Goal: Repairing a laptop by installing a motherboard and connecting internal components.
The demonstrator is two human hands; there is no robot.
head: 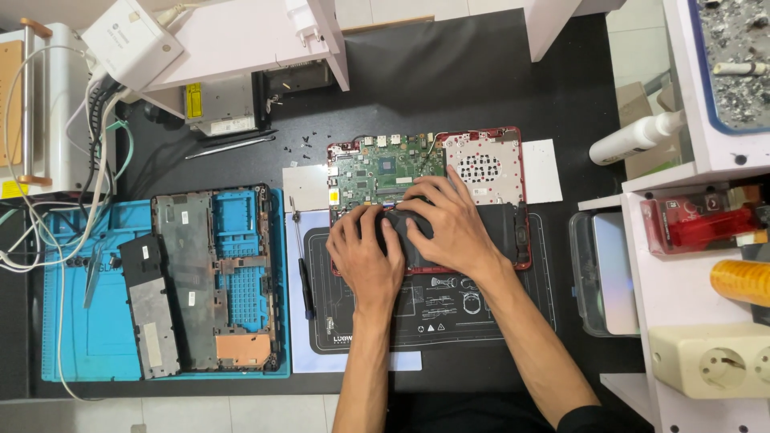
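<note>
both hands (365, 261) (449, 220) on crosswise battery (501, 228)

Two hands (405, 240), one opened laptop (429, 180), one screwdriver (301, 256), one spray bottle (638, 138), two mats (80, 321).

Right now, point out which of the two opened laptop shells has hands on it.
The red-rimmed laptop base at centre, its green circuit board exposed: left hand and right hand press on its black battery. The dark bottom cover on the blue mat lies untouched.
</note>
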